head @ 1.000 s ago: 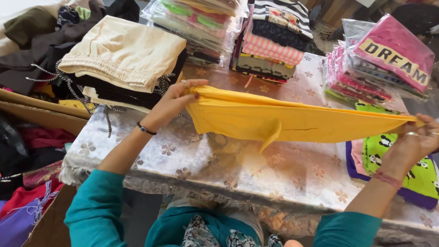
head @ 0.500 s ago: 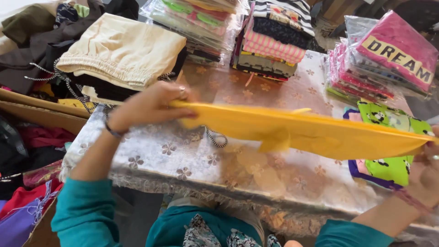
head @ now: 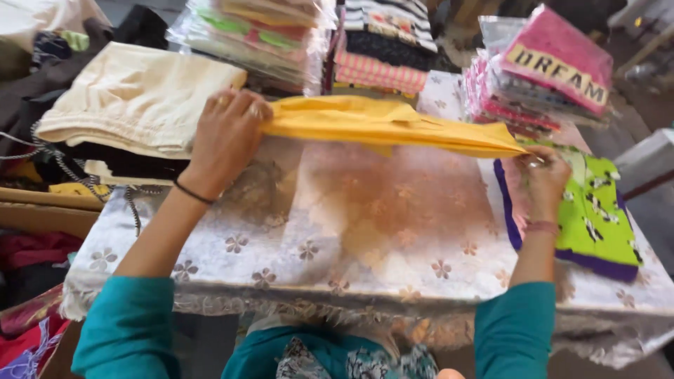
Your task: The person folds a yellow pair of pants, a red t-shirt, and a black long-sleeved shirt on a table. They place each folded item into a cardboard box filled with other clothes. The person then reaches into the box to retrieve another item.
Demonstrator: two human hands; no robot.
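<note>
1. Since a moment ago I have carried the yellow cloth [head: 393,126] farther across the table [head: 393,231]
2. My left hand [head: 225,137] is closed on its left end, beside the cream folded garment [head: 133,98]
3. My right hand [head: 544,179] pinches its pointed right end, over the green garment [head: 597,210]

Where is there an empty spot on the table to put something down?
The middle of the table cover is bare, between the left hand and right hand, below the yellow cloth. The back edge is crowded with packed clothes stacks, and a green garment fills the right side.
</note>
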